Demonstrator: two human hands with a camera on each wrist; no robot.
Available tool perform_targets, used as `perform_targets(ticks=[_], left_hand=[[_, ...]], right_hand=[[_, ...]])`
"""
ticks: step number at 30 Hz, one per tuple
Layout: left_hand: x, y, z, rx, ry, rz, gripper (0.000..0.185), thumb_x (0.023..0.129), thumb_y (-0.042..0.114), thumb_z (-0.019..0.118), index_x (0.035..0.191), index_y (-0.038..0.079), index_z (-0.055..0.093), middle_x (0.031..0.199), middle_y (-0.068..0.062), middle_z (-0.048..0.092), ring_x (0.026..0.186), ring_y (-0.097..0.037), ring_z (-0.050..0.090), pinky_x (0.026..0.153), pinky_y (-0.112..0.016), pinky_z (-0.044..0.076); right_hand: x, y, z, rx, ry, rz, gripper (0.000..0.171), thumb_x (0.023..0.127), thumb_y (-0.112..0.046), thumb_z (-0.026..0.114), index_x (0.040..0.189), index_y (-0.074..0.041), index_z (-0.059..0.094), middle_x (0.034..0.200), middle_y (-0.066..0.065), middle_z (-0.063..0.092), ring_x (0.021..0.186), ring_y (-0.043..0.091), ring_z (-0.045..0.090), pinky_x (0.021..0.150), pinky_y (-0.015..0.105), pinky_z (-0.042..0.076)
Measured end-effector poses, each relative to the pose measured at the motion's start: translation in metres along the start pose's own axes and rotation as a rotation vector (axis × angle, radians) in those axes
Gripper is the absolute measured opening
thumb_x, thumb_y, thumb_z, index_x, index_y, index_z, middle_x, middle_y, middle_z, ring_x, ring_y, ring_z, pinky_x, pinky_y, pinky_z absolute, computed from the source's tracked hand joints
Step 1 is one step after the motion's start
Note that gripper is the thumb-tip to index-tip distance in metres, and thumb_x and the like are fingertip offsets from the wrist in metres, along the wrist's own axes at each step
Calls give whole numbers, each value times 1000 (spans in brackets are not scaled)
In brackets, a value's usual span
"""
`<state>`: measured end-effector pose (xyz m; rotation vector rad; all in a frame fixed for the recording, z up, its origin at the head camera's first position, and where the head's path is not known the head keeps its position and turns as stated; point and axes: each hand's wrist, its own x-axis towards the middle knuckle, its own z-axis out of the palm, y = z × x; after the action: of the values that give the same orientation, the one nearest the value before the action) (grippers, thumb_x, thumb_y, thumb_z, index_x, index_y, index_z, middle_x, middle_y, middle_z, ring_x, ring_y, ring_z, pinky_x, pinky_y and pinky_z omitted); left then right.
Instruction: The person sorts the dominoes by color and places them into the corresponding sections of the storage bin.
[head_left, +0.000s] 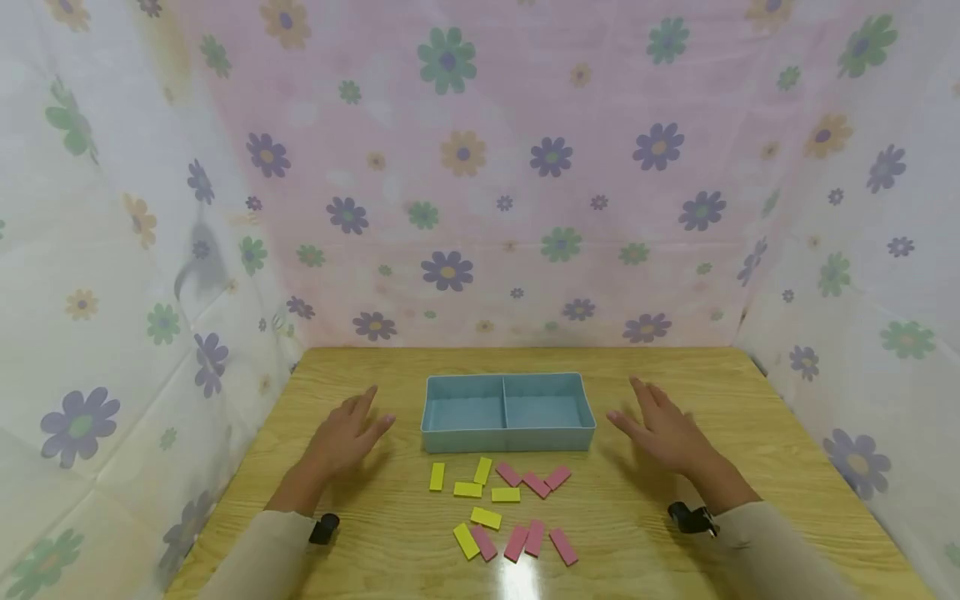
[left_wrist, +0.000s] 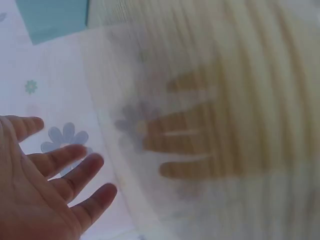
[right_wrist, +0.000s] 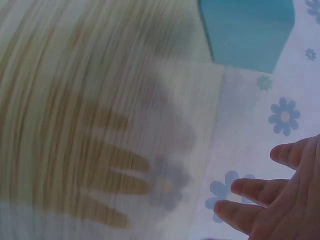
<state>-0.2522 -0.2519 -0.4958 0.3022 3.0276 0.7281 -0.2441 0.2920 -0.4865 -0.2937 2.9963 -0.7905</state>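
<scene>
A light-blue box with two compartments (head_left: 507, 440) stands on the wooden table, both compartments bare inside. In front of it lie several flat yellow blocks (head_left: 486, 518) and several flat pink blocks (head_left: 563, 547), scattered in two loose groups. To the left of the box is my left hand (head_left: 341, 442), fingers spread and holding nothing. My right hand (head_left: 667, 435) is held to the right of the box, its fingers likewise extended around nothing. In the left wrist view the left fingers (left_wrist: 80, 175) are apart; the right wrist view shows the right fingers (right_wrist: 260, 190) spread too.
The wooden table (head_left: 360, 550) has a glossy surface with a bright reflection near its front. Flower-patterned cloth (head_left: 510, 183) hangs behind the table and along both sides. A black strap device (head_left: 325, 528) sits at the left wrist, another black device (head_left: 692, 518) at the right.
</scene>
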Motion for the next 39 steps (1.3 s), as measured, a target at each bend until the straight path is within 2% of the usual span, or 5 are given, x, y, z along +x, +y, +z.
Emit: perform_targets(ticks=[4, 10, 16, 21, 39], left_hand=[[-5, 5, 11, -116, 21, -31, 87, 104, 68, 35, 167, 10, 18, 159, -31, 38, 142, -54, 42, 110, -72, 37], [-17, 21, 25, -323, 107, -120, 78, 100, 57, 61, 154, 3, 45, 129, -18, 65, 110, -31, 68, 88, -50, 59], [-26, 40, 37, -363, 105, -156, 57, 95, 42, 74, 137, 4, 63, 111, -8, 70, 98, -21, 70, 79, -41, 61], [-32, 55, 47, -360, 58, -163, 49, 91, 35, 80, 128, 5, 69, 101, -4, 70, 91, -18, 69, 74, -38, 60], [-36, 78, 54, -303, 12, -123, 57, 77, 27, 92, 126, 7, 72, 95, -4, 68, 81, -16, 58, 68, -34, 52]], right_hand=[[5, -1, 11, 162, -2, -32, 92, 106, -61, 42, 167, -6, 0, 168, 33, 13, 150, 59, 20, 111, 80, 23], [8, -7, 29, 370, 30, 18, 84, 106, -60, 43, 168, -22, 1, 162, 31, 32, 139, 56, 45, 102, 68, 48], [11, -17, 44, 646, 89, 83, 75, 105, -58, 47, 167, -30, 16, 154, 25, 44, 131, 47, 56, 92, 48, 60], [14, -23, 53, 795, 129, 99, 67, 107, -49, 52, 165, -31, 26, 156, 26, 43, 131, 46, 57, 94, 44, 61], [13, -35, 67, 788, 136, 68, 53, 108, -31, 57, 159, -27, 44, 158, 23, 45, 137, 45, 53, 96, 44, 60]])
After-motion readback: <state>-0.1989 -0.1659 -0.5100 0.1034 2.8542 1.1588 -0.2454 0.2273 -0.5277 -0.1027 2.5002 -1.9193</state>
